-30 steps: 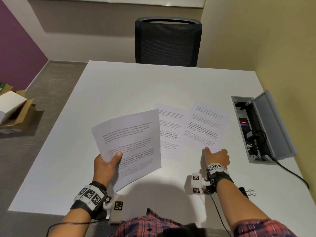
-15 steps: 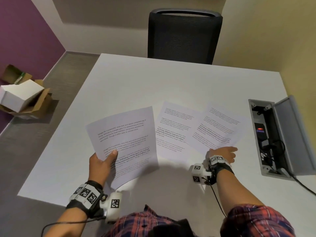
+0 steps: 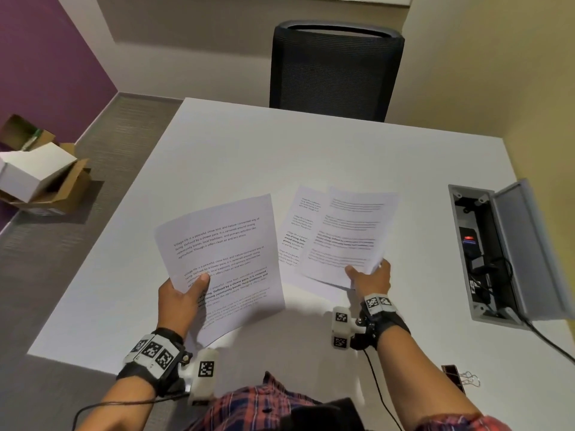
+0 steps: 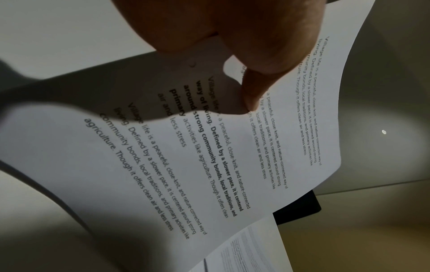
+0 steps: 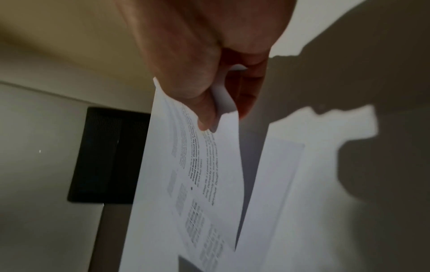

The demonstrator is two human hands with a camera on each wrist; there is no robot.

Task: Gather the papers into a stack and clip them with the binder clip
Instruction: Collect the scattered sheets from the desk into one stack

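Observation:
My left hand (image 3: 183,293) pinches a printed sheet (image 3: 224,259) by its lower left part and holds it tilted above the white table (image 3: 249,157); the left wrist view shows the thumb (image 4: 253,92) pressed on this sheet (image 4: 209,156). My right hand (image 3: 371,276) grips a second printed sheet (image 3: 351,234) at its near corner and lifts it off the table; the right wrist view shows this sheet (image 5: 200,184) between thumb and fingers. A third sheet (image 3: 295,231) lies flat, partly under the lifted one. A black binder clip (image 3: 457,376) lies near the table's front edge, right of my right forearm.
An open cable box (image 3: 491,253) with plugs and a cord is set into the table at the right. A black mesh chair (image 3: 336,70) stands at the far side. Cardboard boxes (image 3: 40,175) sit on the floor at the left.
My right hand went from resting on the right sheet's near edge to gripping it and has lifted it leftward over the middle sheet. The left hand still holds its sheet.

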